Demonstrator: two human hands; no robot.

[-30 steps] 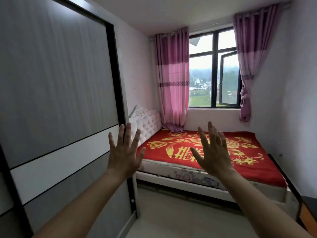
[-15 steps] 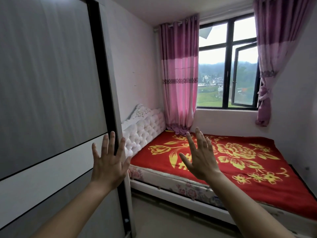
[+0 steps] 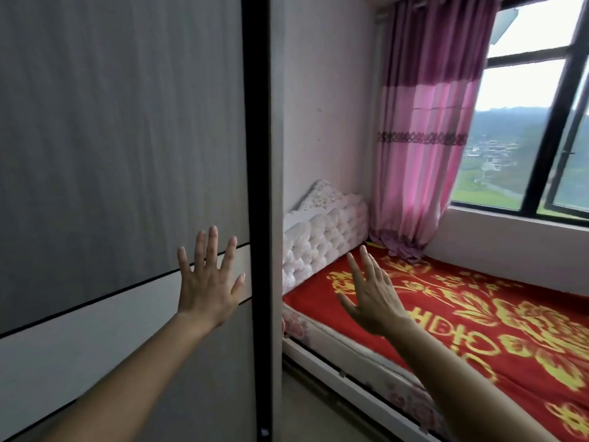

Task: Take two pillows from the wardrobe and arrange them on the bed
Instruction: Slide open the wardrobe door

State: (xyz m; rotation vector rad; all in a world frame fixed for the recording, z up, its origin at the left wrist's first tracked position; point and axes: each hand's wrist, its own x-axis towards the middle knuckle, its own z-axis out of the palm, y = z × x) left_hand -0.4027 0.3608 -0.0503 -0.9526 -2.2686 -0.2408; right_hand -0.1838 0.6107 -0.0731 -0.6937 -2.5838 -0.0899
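The person has stepped closer, and the wardrobe door (image 3: 121, 186) now fills the left side. The left hand (image 3: 208, 285) is spread flat in front of the shut door; the right hand (image 3: 373, 298) is open and empty over the bed (image 3: 478, 330). No pillows show, so they are probably inside. A sliding door could pinch fingers. I count one door, one bed, two hands.

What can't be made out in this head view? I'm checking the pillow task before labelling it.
- Pillows: none in view; the closed wardrobe door hides whatever is inside.
- Left hand: spread open in front of the door; whether it touches cannot be told.
- Bed: foot end cut off by the right and bottom edges; its pattern is motion-blurred.
- Right hand: open, holding nothing.
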